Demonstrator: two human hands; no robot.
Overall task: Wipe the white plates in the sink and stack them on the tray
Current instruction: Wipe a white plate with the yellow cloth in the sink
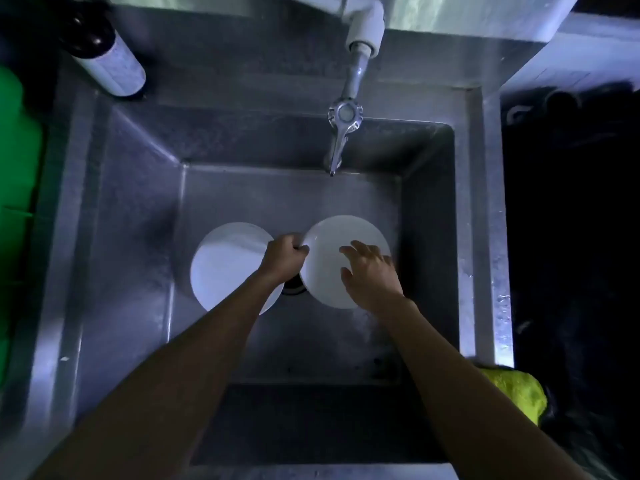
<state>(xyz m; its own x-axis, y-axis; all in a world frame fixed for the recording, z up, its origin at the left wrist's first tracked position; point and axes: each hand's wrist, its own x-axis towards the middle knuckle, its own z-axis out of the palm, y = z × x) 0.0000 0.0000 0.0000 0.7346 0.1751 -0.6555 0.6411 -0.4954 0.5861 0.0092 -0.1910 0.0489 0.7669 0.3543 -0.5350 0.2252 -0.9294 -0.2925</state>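
I see two white plates on the sink (138, 216) floor, mid-frame: left plate (221, 265), right plate (332, 251). My left hand (284, 256) pinches the right plate's left rim; right hand (370, 271) rests on it, fingers spread. Faucet (341, 133) overhangs above. Bottle (110, 60) upper left, yellow sponge (516, 393) lower right.
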